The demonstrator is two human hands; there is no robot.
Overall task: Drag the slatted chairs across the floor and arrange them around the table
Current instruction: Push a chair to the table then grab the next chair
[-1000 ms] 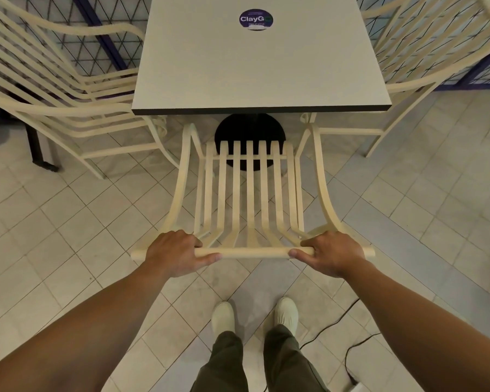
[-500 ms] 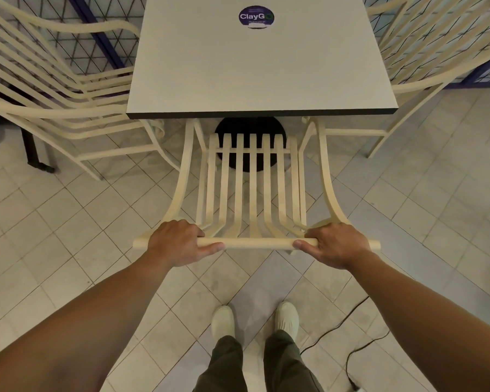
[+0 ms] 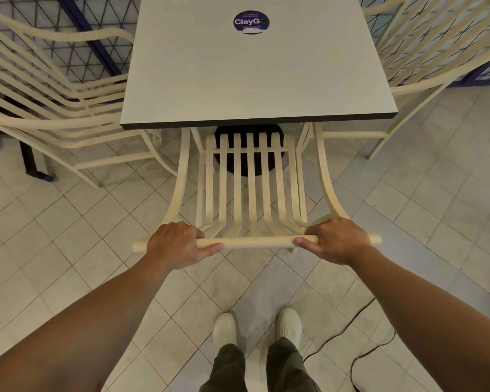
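Observation:
A cream slatted chair [image 3: 251,190] stands in front of me, its seat partly tucked under the near edge of the square grey table [image 3: 255,77]. My left hand [image 3: 178,244] is shut on the left part of the chair's round top rail. My right hand [image 3: 335,240] grips the right part of the same rail. A second slatted chair [image 3: 54,108] stands at the table's left side, and a third slatted chair [image 3: 425,52] at its right side.
The table's black round base [image 3: 249,151] shows through the chair slats. A black cable [image 3: 348,335] lies on the tiled floor by my right foot. A dark post [image 3: 30,159] stands at the left. Wire fencing [image 3: 77,29] runs behind the table.
The chair has slid forward, its seat going further under the table edge. Both hands stayed on the top rail and I stepped closer to the table.

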